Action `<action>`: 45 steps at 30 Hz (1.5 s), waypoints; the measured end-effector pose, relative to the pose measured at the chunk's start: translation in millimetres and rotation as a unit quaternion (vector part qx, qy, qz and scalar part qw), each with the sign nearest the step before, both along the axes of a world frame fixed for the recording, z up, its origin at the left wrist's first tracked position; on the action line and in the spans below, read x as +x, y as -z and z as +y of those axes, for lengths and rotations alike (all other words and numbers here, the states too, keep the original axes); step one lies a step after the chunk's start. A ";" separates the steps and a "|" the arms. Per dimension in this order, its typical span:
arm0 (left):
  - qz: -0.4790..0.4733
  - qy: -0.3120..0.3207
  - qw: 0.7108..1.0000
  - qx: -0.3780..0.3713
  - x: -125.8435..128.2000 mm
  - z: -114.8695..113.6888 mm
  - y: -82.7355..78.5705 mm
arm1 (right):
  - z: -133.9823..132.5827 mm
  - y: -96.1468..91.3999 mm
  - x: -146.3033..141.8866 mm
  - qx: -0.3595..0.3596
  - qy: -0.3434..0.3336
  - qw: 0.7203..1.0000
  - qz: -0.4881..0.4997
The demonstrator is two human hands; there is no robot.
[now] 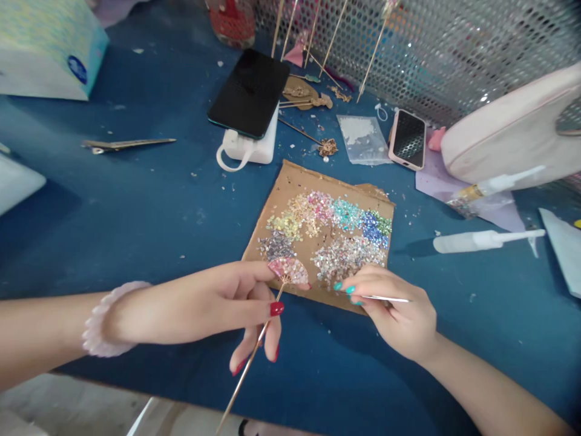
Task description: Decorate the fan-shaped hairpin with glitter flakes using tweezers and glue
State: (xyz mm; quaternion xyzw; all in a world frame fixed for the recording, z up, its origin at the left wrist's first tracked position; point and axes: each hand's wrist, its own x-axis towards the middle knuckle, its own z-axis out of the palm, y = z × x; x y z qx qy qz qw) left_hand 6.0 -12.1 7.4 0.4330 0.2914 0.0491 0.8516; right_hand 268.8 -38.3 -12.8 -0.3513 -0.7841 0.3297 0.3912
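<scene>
My left hand (236, 300) is closed on a gold hairpin (249, 365) topped by a small fan with pink pieces (289, 270). The thumb presses the stem just below the fan, and a beaded bracelet (111, 318) circles the wrist. In my right hand (394, 306) a thin metal tool (385, 298), perhaps tweezers, is pinched between the fingers. Its tip is hard to make out beside a heap of clear and silvery chips (347, 257). The chips lie on a cardboard sheet (267, 209) with pink (321, 206), turquoise (347, 214), blue (374, 229), yellow (287, 225) and grey piles (276, 245).
Behind the cardboard lie a black phone (252, 91) on a white power bank (258, 148), a plastic bag (363, 139) and a pink-edged phone (407, 138). A white glue bottle (472, 242) lies right. A metal clip (129, 145) and tissue box (49, 51) are left; a mesh screen (436, 54) stands behind.
</scene>
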 end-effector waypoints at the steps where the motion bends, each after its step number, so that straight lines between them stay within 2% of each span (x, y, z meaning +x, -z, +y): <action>1: -0.009 -0.003 1.000 -0.002 -0.5 -0.8 1.0 | 0.0 0.2 -0.2 0.002 0.001 1.000 -0.002; 7: -0.037 0.002 0.999 -0.003 -2.6 -1.1 4.4 | -0.6 0.3 -0.6 0.004 0.005 1.000 -0.008; 13: -0.008 0.002 1.000 0.012 -1.0 -0.2 1.5 | -1.8 -2.9 2.0 0.002 0.003 1.000 0.004; 18: -0.051 -0.014 0.997 -0.050 1.2 -7.1 2.6 | -7.2 -9.8 2.5 -0.005 0.007 1.000 0.017; 22: -0.079 0.003 0.991 -0.110 4.5 -13.9 5.5 | -11.2 -22.3 -1.4 0.021 -0.031 0.999 0.004; 25: -0.077 0.003 0.991 -0.112 6.3 -16.4 5.6 | -10.9 -31.6 -7.8 0.056 -0.064 0.996 -0.011; 28: -0.067 0.005 0.992 -0.105 7.5 -16.9 4.0 | -9.3 -35.7 -14.0 0.071 -0.068 0.994 -0.039; 45: -0.081 0.012 0.991 -0.108 9.9 -17.7 4.4 | -11.6 -29.8 -16.3 0.109 -0.079 0.989 -0.060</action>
